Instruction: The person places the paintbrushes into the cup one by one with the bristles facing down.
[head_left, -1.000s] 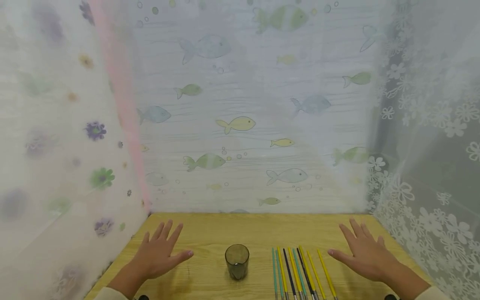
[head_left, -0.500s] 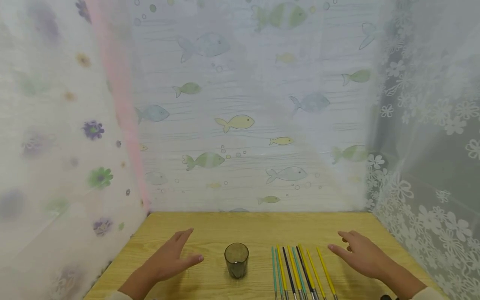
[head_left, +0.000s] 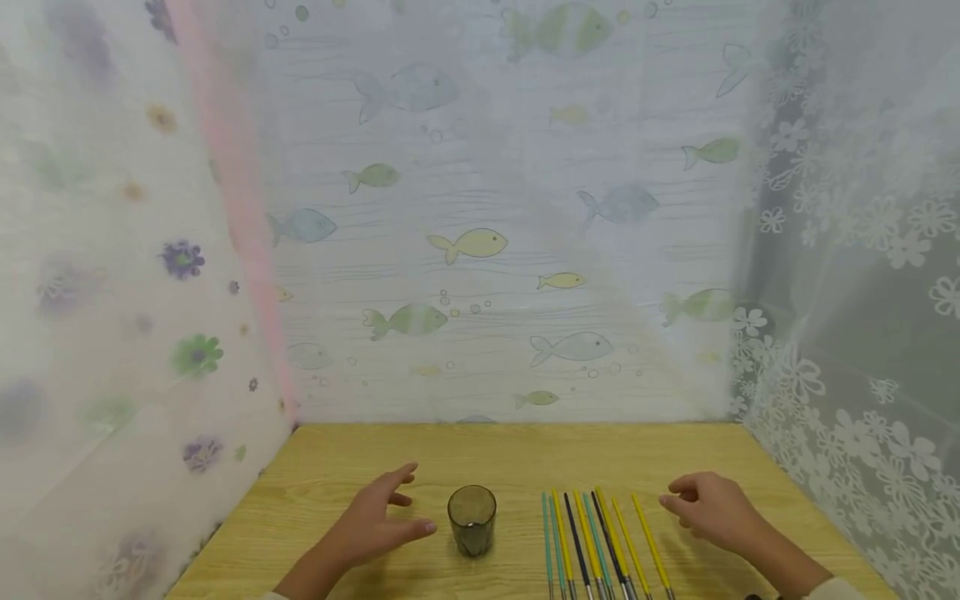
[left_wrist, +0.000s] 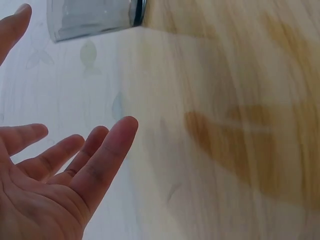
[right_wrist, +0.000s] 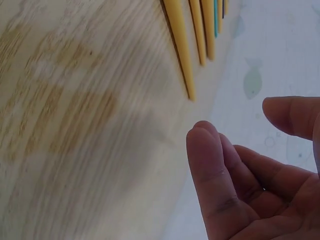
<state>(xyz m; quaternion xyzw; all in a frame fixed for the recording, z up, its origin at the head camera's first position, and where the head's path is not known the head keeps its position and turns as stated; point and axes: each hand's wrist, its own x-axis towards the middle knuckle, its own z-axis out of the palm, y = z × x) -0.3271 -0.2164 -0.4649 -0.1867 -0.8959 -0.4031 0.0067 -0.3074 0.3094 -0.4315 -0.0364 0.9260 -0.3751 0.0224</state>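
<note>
A dark tinted, see-through drinking glass [head_left: 472, 523] stands upright on the wooden table, left of a row of paintbrushes. My left hand [head_left: 378, 523] is just left of the glass, thumb and fingers spread apart, holding nothing. In the left wrist view the glass [left_wrist: 95, 19] shows at the top, apart from the fingers. Several thin paintbrushes with yellow, black and green handles lie side by side, the rightmost a yellow paintbrush [head_left: 649, 542]. To the right of them hovers my right hand [head_left: 716, 510], its fingers loosely bent, with a gap to the thumb and nothing held.
The wooden table [head_left: 465, 450] ends at the back against a fish-print curtain [head_left: 480, 333]. A flower-print sheet [head_left: 135, 333] hangs along the left side, and a sheer curtain with white flowers [head_left: 847, 400] along the right. The brushes' lower ends run out of the head view.
Both hands were spread wide with straight fingers. The left hand has moved right, toward the glass. The right hand has curled its fingers loosely, near the brushes. Glass and brushes have stayed put.
</note>
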